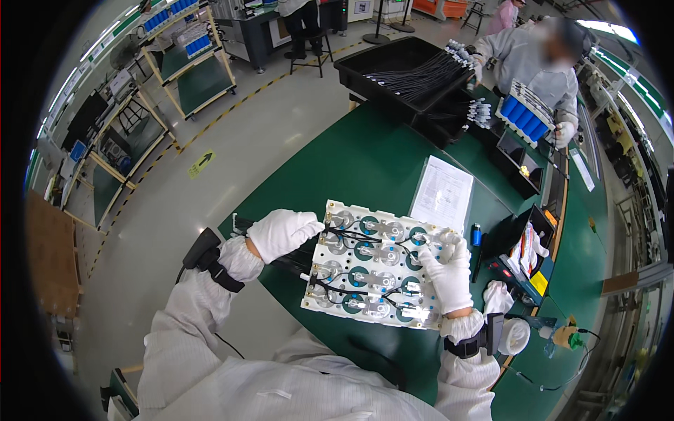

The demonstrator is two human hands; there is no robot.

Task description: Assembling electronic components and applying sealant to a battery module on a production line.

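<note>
One white rectangular plastic plate (361, 266) sat over one green tabletop (351, 165), two black cable bundles (354, 236) across. My white-gloved left hand (284, 236) was by its left edge, right hand (449, 277) over its right; couldn't tell either grip.

This was a factory assembly workshop: a co-worker (523, 59) in a pale smock worked across the green surface (337, 165), near a bin (382, 95) of black cables (421, 78); shelved racks (203, 85) and a yellow arrow sign (201, 163) dotted the floor (281, 133).
</note>
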